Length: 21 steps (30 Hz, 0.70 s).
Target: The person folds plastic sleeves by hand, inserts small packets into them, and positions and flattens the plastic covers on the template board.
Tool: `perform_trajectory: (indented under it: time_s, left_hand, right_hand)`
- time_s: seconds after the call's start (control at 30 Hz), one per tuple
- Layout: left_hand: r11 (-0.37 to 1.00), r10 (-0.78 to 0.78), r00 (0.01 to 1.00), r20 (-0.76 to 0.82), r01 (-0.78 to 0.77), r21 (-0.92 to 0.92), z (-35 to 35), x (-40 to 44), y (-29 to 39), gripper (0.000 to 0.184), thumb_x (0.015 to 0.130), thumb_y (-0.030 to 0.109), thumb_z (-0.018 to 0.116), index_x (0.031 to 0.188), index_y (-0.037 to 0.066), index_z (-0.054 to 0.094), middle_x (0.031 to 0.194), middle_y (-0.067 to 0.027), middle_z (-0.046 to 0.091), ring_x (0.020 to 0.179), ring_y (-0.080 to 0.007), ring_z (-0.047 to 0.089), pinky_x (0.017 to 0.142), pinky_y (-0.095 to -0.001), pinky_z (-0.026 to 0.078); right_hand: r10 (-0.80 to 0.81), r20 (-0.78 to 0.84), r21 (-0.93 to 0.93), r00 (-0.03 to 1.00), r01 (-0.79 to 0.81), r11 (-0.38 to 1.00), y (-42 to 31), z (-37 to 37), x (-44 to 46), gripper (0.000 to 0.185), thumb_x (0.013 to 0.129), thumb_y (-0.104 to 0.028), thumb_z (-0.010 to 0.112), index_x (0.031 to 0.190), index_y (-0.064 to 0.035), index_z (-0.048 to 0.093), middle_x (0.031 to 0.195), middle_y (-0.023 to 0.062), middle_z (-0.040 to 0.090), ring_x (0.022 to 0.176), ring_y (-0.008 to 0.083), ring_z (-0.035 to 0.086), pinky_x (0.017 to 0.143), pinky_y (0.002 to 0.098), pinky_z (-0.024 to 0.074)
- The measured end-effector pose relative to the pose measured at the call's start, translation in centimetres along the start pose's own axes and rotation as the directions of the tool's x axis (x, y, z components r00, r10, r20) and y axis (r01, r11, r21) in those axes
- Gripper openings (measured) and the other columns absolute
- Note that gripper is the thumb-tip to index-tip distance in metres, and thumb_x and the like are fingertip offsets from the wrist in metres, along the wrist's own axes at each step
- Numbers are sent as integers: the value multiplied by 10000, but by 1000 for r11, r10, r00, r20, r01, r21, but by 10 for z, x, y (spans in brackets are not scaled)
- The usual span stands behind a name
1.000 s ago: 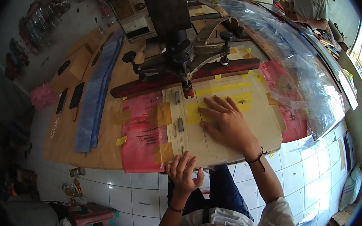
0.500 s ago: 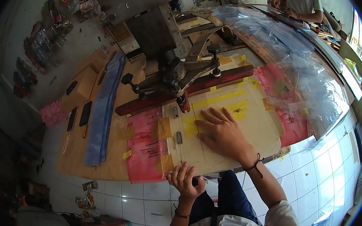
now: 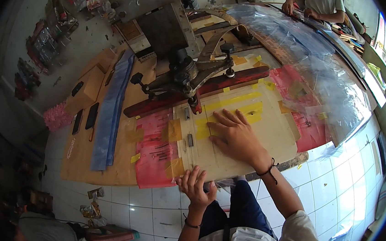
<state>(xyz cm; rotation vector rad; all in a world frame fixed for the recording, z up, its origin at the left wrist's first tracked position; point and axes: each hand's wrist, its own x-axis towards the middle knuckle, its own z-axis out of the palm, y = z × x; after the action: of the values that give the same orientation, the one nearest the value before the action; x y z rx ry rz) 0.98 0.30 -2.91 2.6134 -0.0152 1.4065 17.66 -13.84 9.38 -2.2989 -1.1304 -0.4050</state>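
My right hand (image 3: pixel 238 136) lies flat, fingers spread, on a cream board (image 3: pixel 264 147) with yellow tape (image 3: pixel 252 111) on it. At the board's near left corner rests my left hand (image 3: pixel 196 187), its fingers raised and apart, the palm by the edge. Beyond my right hand, a black metal clamp arm (image 3: pixel 194 77) with a red tip (image 3: pixel 195 106) stands over a long red bar (image 3: pixel 157 104). Red sheet (image 3: pixel 156 147) with brown tape shows left of the board. Two small grey metal pieces sit on the board's left part.
Blue strips (image 3: pixel 110 122), two dark phones (image 3: pixel 91 115) and a cardboard box (image 3: pixel 86 83) lie on the left of the table. Clear plastic sheets (image 3: pixel 317 62) cover the right side. A co-worker's hands (image 3: pixel 299 10) are at the far right. A red stool (image 3: pixel 113 240) stands below.
The view has shifted, moving the table within the frame. Both my hands keep nearly the same places on the board. The co-worker's hands have come more into view.
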Motion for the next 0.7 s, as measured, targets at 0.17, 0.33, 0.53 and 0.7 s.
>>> perform_trajectory:
  time_s: [0.17, 0.33, 0.53, 0.7]
  left_hand:
    - [998, -36, 999, 40, 38, -40, -4, 1, 3, 446, 913, 333, 591, 1284, 87, 576, 1422, -137, 548, 1380, -363, 398, 1216, -570, 123]
    - [998, -43, 998, 36, 45, -49, -4, 3, 4, 452, 912, 323, 592, 1297, 88, 568, 1424, -139, 547, 1380, -369, 396, 1216, -570, 122]
    - [997, -42, 998, 41, 45, -61, -5, 3, 5, 456, 910, 314, 596, 1304, 86, 566, 1425, -142, 543, 1385, -371, 395, 1215, -571, 123]
    - [998, -35, 999, 22, 36, -59, -5, 5, 5, 462, 903, 298, 608, 1309, 82, 567, 1421, -143, 542, 1384, -375, 401, 1212, -567, 134]
  right_hand:
    - [8, 26, -12, 1000, -7, 1000, 0, 0, 0, 417, 971, -372, 585, 1300, -126, 658, 1457, 133, 547, 1418, 341, 429, 1210, 532, 253]
    - [11, 27, -20, 1000, -11, 1000, 1, 2, 0, 422, 970, -372, 585, 1305, -125, 655, 1463, 129, 542, 1424, 339, 422, 1213, 539, 248]
    - [16, 27, 5, 1000, -16, 1000, 0, 0, -1, 410, 966, -362, 594, 1295, -127, 659, 1458, 130, 546, 1420, 337, 428, 1212, 540, 250]
    - [15, 19, -14, 1000, -15, 1000, 0, 1, -1, 398, 960, -355, 605, 1280, -127, 667, 1455, 126, 550, 1412, 336, 439, 1209, 540, 259]
